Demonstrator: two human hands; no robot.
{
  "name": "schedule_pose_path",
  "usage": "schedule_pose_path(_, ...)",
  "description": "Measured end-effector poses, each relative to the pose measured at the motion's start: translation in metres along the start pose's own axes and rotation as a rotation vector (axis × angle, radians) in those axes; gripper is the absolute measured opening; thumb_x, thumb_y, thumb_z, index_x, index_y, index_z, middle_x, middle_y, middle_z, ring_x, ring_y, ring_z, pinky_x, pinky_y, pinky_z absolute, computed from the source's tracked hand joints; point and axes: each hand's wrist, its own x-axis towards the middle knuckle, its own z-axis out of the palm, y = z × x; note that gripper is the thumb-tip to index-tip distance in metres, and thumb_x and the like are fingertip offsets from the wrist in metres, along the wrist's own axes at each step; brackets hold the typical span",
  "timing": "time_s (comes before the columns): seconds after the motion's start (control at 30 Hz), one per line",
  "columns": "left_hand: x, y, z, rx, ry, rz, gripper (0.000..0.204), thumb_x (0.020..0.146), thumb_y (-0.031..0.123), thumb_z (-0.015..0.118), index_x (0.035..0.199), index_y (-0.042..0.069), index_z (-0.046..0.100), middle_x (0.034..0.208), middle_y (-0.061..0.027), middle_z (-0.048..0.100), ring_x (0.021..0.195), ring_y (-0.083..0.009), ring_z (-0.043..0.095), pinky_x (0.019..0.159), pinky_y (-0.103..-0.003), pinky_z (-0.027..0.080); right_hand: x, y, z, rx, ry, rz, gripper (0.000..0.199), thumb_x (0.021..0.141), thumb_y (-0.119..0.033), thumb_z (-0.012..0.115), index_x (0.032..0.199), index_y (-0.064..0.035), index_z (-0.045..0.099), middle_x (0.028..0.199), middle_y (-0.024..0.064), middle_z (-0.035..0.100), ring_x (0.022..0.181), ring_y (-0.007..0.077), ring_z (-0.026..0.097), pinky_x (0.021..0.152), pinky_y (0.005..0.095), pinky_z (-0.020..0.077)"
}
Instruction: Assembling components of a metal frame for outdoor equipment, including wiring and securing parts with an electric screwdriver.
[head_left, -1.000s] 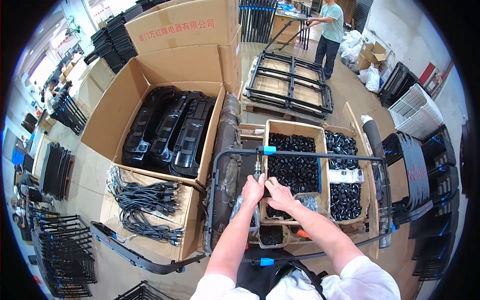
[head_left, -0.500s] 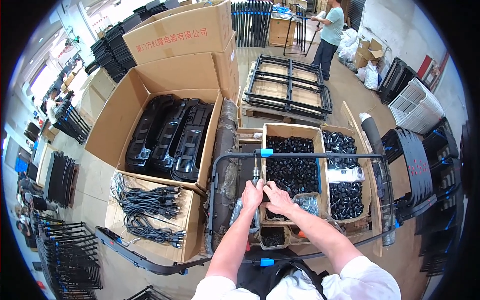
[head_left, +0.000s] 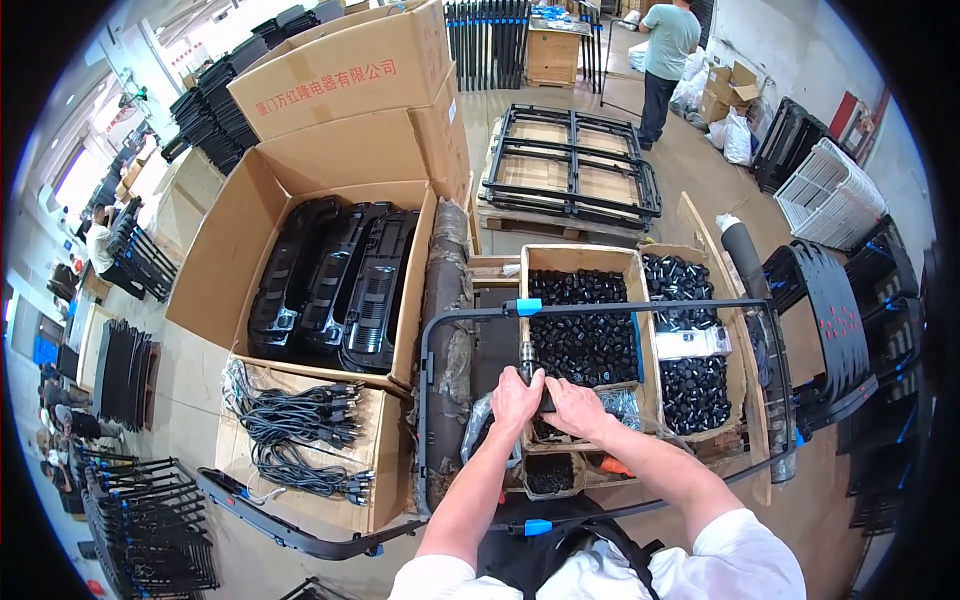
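Hands, left hand (head_left: 516,398) and right hand (head_left: 572,408), both wrapped around dark power tool (head_left: 527,365) above box of black caps (head_left: 583,320); best kept upright, steady.

Big brown cardboard box (head_left: 300,190) lying open at left centre, flaps up, black moulded parts inside. Closed brown carton (head_left: 340,85) sitting behind it, red print on its side. Smaller open carton (head_left: 385,470) sitting in front, holding black cables. Two open brown boxes at centre right: nearer box (head_left: 575,262) and right-hand box (head_left: 735,345), both holding small black parts, a white label sheet (head_left: 693,343) lying in the right one. Cartons (head_left: 725,85) and white bags (head_left: 740,135) standing far top right.
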Motion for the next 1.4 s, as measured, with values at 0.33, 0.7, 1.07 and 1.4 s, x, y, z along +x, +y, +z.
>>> schedule_pose_path(0.33,-0.002,0.005,0.004,-0.024,0.031,0.029,0.061,0.098,0.054,0.069,0.11,-0.005,0.061,0.116,-0.0319,0.07,0.108,-0.0522,0.068,0.094,-0.058,0.053,0.002,0.009,0.002,0.016,0.027,0.011,0.08,0.081,-0.027,0.086,0.144,0.0001,0.047,0.118,0.024,0.069,0.109,0.0417,0.071,0.092,0.0491,0.0598)
schedule_pose_path(0.7,0.009,0.01,0.006,-0.024,-0.006,0.003,0.059,0.098,0.052,0.068,0.116,-0.003,0.058,0.121,-0.0304,0.068,0.112,-0.0518,0.067,0.097,-0.06,0.052,0.012,0.013,-0.005,0.021,-0.01,0.053,0.076,0.081,-0.027,0.087,0.14,-0.0005,0.047,0.117,0.026,0.072,0.108,0.0427,0.073,0.092,0.0493,0.0606)
schedule_pose_path(1.07,0.014,0.014,0.008,0.03,0.002,-0.009,0.059,0.097,0.052,0.07,0.116,-0.002,0.058,0.12,-0.03,0.07,0.11,-0.0512,0.069,0.094,-0.059,0.055,0.016,0.021,-0.003,0.057,0.005,0.065,0.083,0.08,-0.028,0.085,0.147,-0.0019,0.046,0.127,0.0265,0.071,0.109,0.0438,0.072,0.093,0.0503,0.0605)
schedule_pose_path(1.4,0.02,0.025,0.005,0.052,0.008,-0.026,0.06,0.093,0.052,0.074,0.116,-0.001,0.059,0.119,-0.0297,0.071,0.111,-0.0502,0.069,0.096,-0.057,0.055,0.018,0.038,0.007,0.167,0.05,0.026,0.085,0.081,-0.031,0.086,0.149,-0.0014,0.044,0.135,0.0257,0.068,0.117,0.0431,0.07,0.098,0.0497,0.059)
